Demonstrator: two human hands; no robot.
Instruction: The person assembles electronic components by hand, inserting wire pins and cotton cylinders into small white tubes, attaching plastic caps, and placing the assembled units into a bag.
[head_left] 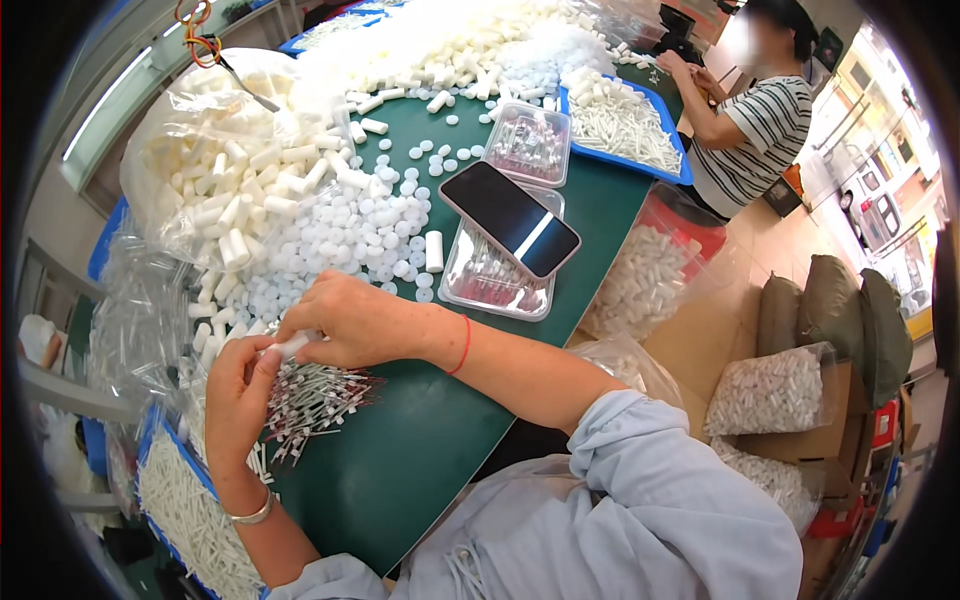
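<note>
Pinching a small white tube [293, 345] between both hands: left hand [237, 398] and right hand [355, 322] meet over the green tabletop [420, 440], each grip clamped on the tube, fingertips covering most of it. Just below at 5 o'clock lies a heap of thin white sticks with dark tips [318, 400], touching the left hand's fingers. At 12 o'clock, loose round white caps [350, 235] spread wide, with a clear bag of white tubes [225, 165] behind them. At 2 o'clock a dark phone [509, 218] rests tilted on a clear plastic tray [487, 280]; a second clear tray [529, 142] sits beyond. Blue tray of white sticks [625, 125] at far 1 o'clock, by another person in a striped shirt [750, 135]. Blue bin of white sticks [185, 520] at 7 o'clock, cut off by the rim. Tray contents blurred through glossy plastic.
</note>
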